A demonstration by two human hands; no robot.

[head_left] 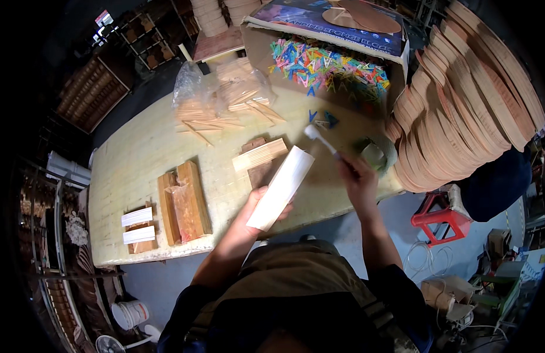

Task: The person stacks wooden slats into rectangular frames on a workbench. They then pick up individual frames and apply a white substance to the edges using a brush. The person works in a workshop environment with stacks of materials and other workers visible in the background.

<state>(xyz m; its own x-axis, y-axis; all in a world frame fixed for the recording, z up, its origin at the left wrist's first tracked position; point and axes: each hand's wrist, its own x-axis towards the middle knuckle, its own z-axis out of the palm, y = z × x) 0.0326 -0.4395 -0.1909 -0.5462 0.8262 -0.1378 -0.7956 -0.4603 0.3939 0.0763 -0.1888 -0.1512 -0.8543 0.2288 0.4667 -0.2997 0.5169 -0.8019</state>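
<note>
My left hand (263, 206) is closed around the lower part of a pale, flat bundle of thin wood strips (284, 182), tilted up to the right. Its upper face looks whitish. To the right, my right hand (360, 176) grips a small white-headed brush (322, 138), much like a toothbrush. The brush head is just above the bundle's upper end and apart from it. Behind the bundle, another row of thin wood strips (260, 154) rests across a brown wooden block (262, 173). Beside my right hand stands a greenish container (375, 154), its contents unclear.
Loose wood strips (207, 125) and plastic bags lie at the table's back. A cardboard box (255, 44) holds many coloured clothespins (331, 67); a few lie before it. Curved wooden pieces (460, 106) are stacked at right. A wooden trough (184, 203) and white-faced strips (138, 235) are at left.
</note>
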